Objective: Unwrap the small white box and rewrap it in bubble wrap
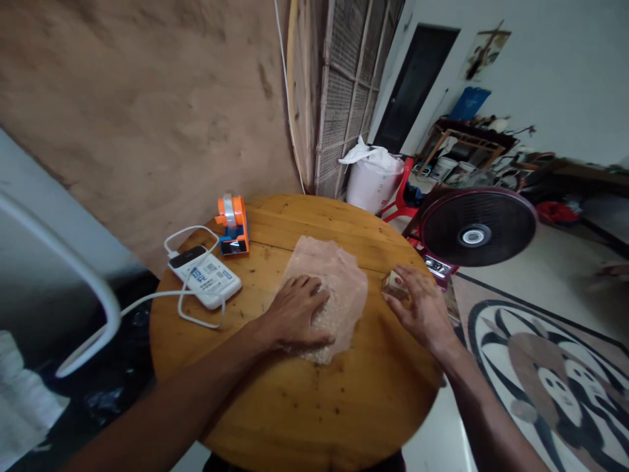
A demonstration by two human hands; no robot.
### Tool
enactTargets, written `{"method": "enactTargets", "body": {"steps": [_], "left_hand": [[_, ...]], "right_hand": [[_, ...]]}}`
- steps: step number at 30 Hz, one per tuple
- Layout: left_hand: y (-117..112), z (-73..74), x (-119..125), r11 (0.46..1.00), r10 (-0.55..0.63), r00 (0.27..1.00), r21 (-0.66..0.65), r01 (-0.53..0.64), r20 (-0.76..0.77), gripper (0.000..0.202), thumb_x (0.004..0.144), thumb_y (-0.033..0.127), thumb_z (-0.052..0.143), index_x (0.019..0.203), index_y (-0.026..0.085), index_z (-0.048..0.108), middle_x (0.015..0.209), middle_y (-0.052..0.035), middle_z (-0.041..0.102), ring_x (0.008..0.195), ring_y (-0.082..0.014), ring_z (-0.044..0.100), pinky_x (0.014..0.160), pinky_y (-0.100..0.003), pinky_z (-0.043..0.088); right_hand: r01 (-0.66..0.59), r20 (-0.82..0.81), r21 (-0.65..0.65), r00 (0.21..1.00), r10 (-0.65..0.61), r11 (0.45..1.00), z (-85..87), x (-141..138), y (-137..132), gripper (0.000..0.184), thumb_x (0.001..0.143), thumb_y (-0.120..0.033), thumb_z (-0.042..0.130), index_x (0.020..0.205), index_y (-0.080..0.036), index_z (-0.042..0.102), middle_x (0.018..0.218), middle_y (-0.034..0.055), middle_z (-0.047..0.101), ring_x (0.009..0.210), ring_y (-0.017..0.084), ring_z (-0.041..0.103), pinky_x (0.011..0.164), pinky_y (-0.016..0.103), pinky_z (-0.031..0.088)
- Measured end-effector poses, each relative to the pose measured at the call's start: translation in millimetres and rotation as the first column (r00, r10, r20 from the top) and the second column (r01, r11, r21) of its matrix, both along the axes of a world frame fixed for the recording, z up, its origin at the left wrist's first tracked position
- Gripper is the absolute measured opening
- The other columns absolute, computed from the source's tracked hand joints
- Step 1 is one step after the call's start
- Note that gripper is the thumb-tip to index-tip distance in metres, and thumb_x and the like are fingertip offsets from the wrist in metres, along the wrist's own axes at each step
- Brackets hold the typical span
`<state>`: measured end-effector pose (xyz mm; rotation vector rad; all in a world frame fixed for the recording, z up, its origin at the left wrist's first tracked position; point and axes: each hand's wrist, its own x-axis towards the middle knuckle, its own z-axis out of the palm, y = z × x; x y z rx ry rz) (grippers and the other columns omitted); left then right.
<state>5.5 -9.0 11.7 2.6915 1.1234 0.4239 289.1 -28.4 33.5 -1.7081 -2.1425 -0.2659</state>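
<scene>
A crumpled sheet of bubble wrap (339, 288) lies flat on the round wooden table (275, 406). My left hand (299, 311) rests on its left part, palm down with the fingers stretched out. At the table's right side my right hand (420, 305) grips a small box (394, 284), pale with a red mark, between thumb and fingers. The box is to the right of the bubble wrap, apart from it. My fingers cover part of the box.
An orange and blue tape dispenser (234, 223) stands at the table's back left. Before it lies a white power bank (209, 278) with a looped cable. Beyond the right edge are a round fan (437, 229), a red chair (403, 190) and a white sack (374, 180).
</scene>
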Motion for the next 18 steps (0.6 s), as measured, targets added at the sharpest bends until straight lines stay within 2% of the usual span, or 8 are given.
{"method": "enactTargets", "body": {"steps": [2, 5, 8, 10, 12, 14, 16, 18], "left_hand": [[0, -0.3, 0, 1.0, -0.004, 1.0, 0.001, 0.004, -0.009, 0.059, 0.064, 0.052, 0.068, 0.114, 0.023, 0.056, 0.122, -0.0091, 0.05, 0.112, -0.0319, 0.042, 0.097, -0.046, 0.035], [1, -1.0, -1, 1.0, -0.008, 1.0, 0.002, 0.008, -0.014, 0.059, 0.064, 0.049, 0.069, 0.115, 0.023, 0.056, 0.123, -0.0092, 0.049, 0.113, -0.0318, 0.042, 0.097, -0.046, 0.035], [0, -1.4, -1, 1.0, -0.004, 1.0, 0.003, 0.004, 0.004, 0.061, 0.064, 0.057, 0.067, 0.113, 0.023, 0.057, 0.122, -0.0092, 0.05, 0.113, -0.0321, 0.042, 0.097, -0.047, 0.035], [-1, -1.6, -1, 1.0, 0.0, 1.0, 0.008, 0.0, 0.018, 0.063, 0.064, 0.063, 0.064, 0.112, 0.022, 0.057, 0.121, -0.0096, 0.05, 0.112, -0.0322, 0.043, 0.098, -0.047, 0.035], [-1, -1.3, -1, 1.0, -0.005, 1.0, 0.015, 0.005, 0.023, 0.064, 0.064, 0.066, 0.063, 0.111, 0.021, 0.058, 0.12, -0.01, 0.051, 0.111, -0.032, 0.044, 0.097, -0.047, 0.035], [-1, -0.2, -2, 1.0, -0.011, 1.0, 0.02, 0.011, 0.018, 0.062, 0.065, 0.064, 0.064, 0.109, 0.021, 0.059, 0.119, -0.0101, 0.051, 0.11, -0.0318, 0.045, 0.096, -0.047, 0.036], [-1, 1.7, -2, 1.0, -0.01, 1.0, 0.021, 0.009, 0.012, 0.058, 0.065, 0.06, 0.065, 0.108, 0.021, 0.059, 0.119, -0.0102, 0.052, 0.11, -0.032, 0.045, 0.096, -0.047, 0.037], [-2, 3.7, -2, 1.0, -0.006, 1.0, 0.015, 0.006, 0.013, 0.058, 0.065, 0.06, 0.065, 0.106, 0.02, 0.06, 0.118, -0.0109, 0.053, 0.11, -0.0328, 0.046, 0.095, -0.048, 0.037]], "right_hand": [[0.118, 0.069, -0.033, 0.991, -0.116, 0.992, -2.1, 14, 8, 0.059, 0.082, -0.04, 0.057, 0.133, -0.012, 0.046, 0.13, 0.0196, 0.056, 0.12, 0.037, 0.05, 0.094, 0.053, 0.041], [0.177, 0.076, -0.177, 0.983, -0.166, 0.968, -6.5, 30, 17, 0.05, 0.082, -0.036, 0.057, 0.127, -0.016, 0.051, 0.109, 0.016, 0.068, 0.098, 0.033, 0.063, 0.081, 0.043, 0.047], [0.195, -0.056, -0.277, 0.974, -0.218, 0.941, -3.9, 37, 19, 0.039, 0.08, -0.035, 0.059, 0.116, -0.02, 0.058, 0.088, 0.0096, 0.071, 0.081, 0.028, 0.066, 0.072, 0.037, 0.048], [0.176, -0.264, -0.267, 0.932, -0.248, 0.947, 5.9, 36, 15, 0.037, 0.077, -0.039, 0.063, 0.108, -0.02, 0.06, 0.086, 0.0079, 0.07, 0.079, 0.026, 0.066, 0.071, 0.037, 0.049], [0.089, -0.564, -0.208, 0.802, -0.194, 0.974, 22.6, 27, 8, 0.04, 0.074, -0.044, 0.067, 0.105, -0.02, 0.059, 0.091, 0.0072, 0.07, 0.081, 0.024, 0.065, 0.072, 0.036, 0.05], [-0.004, -0.811, -0.121, 0.577, -0.097, 0.993, 43.3, 8, -2, 0.042, 0.073, -0.044, 0.069, 0.106, -0.021, 0.057, 0.098, 0.0066, 0.069, 0.085, 0.022, 0.065, 0.074, 0.034, 0.051], [-0.138, -0.921, -0.071, 0.388, -0.012, 0.988, 62.2, -20, -12, 0.038, 0.075, -0.042, 0.069, 0.107, -0.023, 0.057, 0.101, 0.0054, 0.068, 0.086, 0.02, 0.065, 0.077, 0.034, 0.051], [-0.331, -0.958, -0.041, 0.28, 0.057, 0.943, 73.6, -56, -17, 0.037, 0.076, -0.039, 0.07, 0.108, -0.023, 0.058, 0.103, 0.0043, 0.067, 0.089, 0.019, 0.064, 0.083, 0.034, 0.049]]}}
